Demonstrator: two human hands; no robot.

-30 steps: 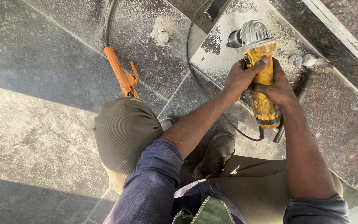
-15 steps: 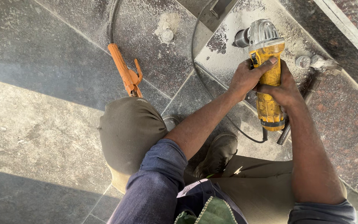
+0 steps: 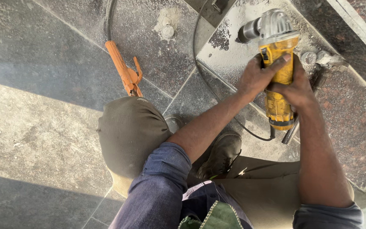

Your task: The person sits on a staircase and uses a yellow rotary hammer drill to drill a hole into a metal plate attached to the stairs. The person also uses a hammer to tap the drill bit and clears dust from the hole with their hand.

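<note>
A yellow angle grinder point(image 3: 276, 55) with a grey metal head points away from me over a dusty granite slab point(image 3: 238, 46). My left hand point(image 3: 257, 76) wraps the yellow body from the left side. From the right, my right hand point(image 3: 295, 87) grips the same body a little lower. The grinder's black cord point(image 3: 255, 133) loops out from its rear end, below my hands. My bent left knee point(image 3: 128, 131) and a dark shoe point(image 3: 221, 154) are under my arms.
An orange clamp point(image 3: 123, 72) lies on the grey stone floor beside my knee. A dust pile with a small round piece point(image 3: 168, 25) sits further out. A speckled brown granite slab point(image 3: 356, 110) runs along the right. A dark metal rod point(image 3: 291, 131) lies under the grinder's rear.
The view has shifted slightly; the grinder and both hands sit a little further right and higher in the frame. Both hands keep the same grip.
</note>
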